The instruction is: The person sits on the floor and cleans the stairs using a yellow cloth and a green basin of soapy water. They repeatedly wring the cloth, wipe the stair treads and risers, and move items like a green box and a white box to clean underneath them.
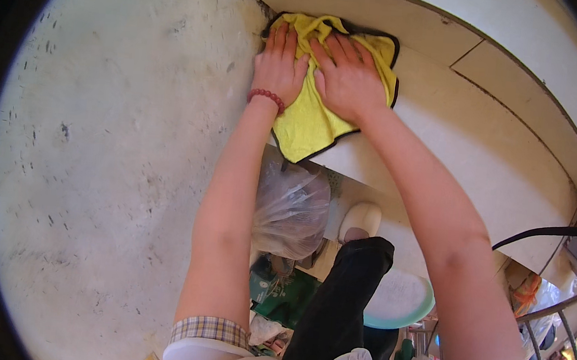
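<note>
A yellow cloth (305, 130) with black edging lies spread and creased on a pale stair step (428, 110), in the corner where the step meets the wall. My left hand (280, 68), with a red bead bracelet (266, 96) at the wrist, holds the cloth down along its left side, fingers pointing to the riser. Close beside it my right hand (351, 77) presses the cloth with its fingers somewhat spread. Folds of the fabric bunch up between the two hands. The cloth's lower corner hangs at the step's front edge.
The scuffed white wall (115, 165) rises at the left, the riser (375, 12) ahead. Below are a clear plastic bag (291, 211), a pale shoe (362, 220) on my foot, a green bag (283, 295) and a teal-rimmed basin (401, 298). A metal railing (560, 306) curves at right.
</note>
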{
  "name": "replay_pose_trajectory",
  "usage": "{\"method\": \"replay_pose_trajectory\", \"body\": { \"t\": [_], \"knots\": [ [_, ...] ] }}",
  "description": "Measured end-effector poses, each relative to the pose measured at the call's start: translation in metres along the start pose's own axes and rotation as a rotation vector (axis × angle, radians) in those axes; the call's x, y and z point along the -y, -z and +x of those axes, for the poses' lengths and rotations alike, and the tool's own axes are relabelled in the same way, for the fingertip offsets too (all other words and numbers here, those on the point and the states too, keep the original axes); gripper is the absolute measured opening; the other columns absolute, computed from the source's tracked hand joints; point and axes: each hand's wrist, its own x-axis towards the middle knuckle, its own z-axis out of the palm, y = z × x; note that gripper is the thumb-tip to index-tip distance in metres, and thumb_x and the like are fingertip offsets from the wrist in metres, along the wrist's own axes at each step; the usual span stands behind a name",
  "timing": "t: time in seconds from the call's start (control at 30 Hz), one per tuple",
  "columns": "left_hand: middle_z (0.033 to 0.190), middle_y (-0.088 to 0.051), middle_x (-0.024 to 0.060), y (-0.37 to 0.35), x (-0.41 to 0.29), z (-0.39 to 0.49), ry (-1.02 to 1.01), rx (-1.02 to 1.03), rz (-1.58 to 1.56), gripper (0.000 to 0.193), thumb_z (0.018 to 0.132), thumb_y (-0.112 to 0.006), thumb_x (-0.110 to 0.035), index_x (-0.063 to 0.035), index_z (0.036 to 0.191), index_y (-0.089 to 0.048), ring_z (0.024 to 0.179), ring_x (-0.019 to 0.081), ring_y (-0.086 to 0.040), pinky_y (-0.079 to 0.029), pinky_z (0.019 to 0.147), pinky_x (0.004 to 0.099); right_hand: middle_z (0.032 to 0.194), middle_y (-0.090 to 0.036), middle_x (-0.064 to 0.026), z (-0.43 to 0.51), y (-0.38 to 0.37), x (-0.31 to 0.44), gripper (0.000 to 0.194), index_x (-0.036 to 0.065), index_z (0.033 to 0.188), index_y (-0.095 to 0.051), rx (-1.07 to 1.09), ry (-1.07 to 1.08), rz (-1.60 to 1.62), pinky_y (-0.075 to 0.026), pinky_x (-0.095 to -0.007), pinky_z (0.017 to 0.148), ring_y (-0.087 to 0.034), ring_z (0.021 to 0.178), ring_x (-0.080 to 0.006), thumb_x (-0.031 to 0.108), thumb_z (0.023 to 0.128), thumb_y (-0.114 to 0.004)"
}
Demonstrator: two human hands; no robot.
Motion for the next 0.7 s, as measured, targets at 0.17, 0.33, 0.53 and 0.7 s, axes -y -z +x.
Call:
{"method": "replay_pose_trajectory", "body": {
  "t": [0.17,0.33,0.53,0.7],
  "knots": [
    [0.147,-0.039,0.0207,-0.007,-0.007,-0.004,0.067,0.01,0.13,0.057,0.093,-0.051,-0.034,0.0032,0.136,-0.045,0.137,0.0392,-0.035,-0.032,0.11,0.0472,0.136,-0.052,-0.0131,-0.004,-0.002,-0.004,0.051,0.015,0.139,-0.047,-0.024,0.02,0.038,-0.031,-0.045,0.11,-0.043,0.132,-0.0282,0.03,0.091,-0.051],
    [0.154,-0.03,0.0157,-0.01,-0.059,-0.022,0.118,0.076,0.118,0.061,0.094,-0.05,-0.035,-0.0034,0.144,-0.035,0.143,0.0382,-0.022,-0.019,0.113,0.0585,0.135,-0.051,-0.0116,-0.057,0.035,-0.021,0.052,0.017,0.139,-0.047,-0.026,-0.065,0.031,-0.031,-0.0438,0.11,-0.04,0.134,-0.0275,0.031,0.09,-0.053],
    [0.154,-0.031,0.0155,-0.015,-0.147,-0.02,0.029,0.027,0.024,0.059,0.096,-0.047,-0.034,-0.0008,0.144,-0.036,0.143,0.0376,-0.025,-0.022,0.113,0.0562,0.136,-0.051,-0.0103,-0.108,0.093,-0.069,0.052,0.021,0.139,-0.049,-0.001,-0.143,-0.01,-0.032,-0.0444,0.109,-0.041,0.134,-0.0279,0.035,0.089,-0.054],
    [0.149,-0.038,0.0191,-0.036,-0.255,0.008,-0.021,0.044,0.075,0.06,0.096,-0.043,-0.042,0.0027,0.136,-0.046,0.142,0.0387,-0.026,-0.022,0.113,0.0549,0.138,-0.051,-0.0075,-0.156,0.159,-0.145,0.051,0.026,0.139,-0.051,0.036,-0.223,-0.147,-0.034,-0.0434,0.109,-0.044,0.132,-0.0261,0.038,0.089,-0.054]
  ]
}}
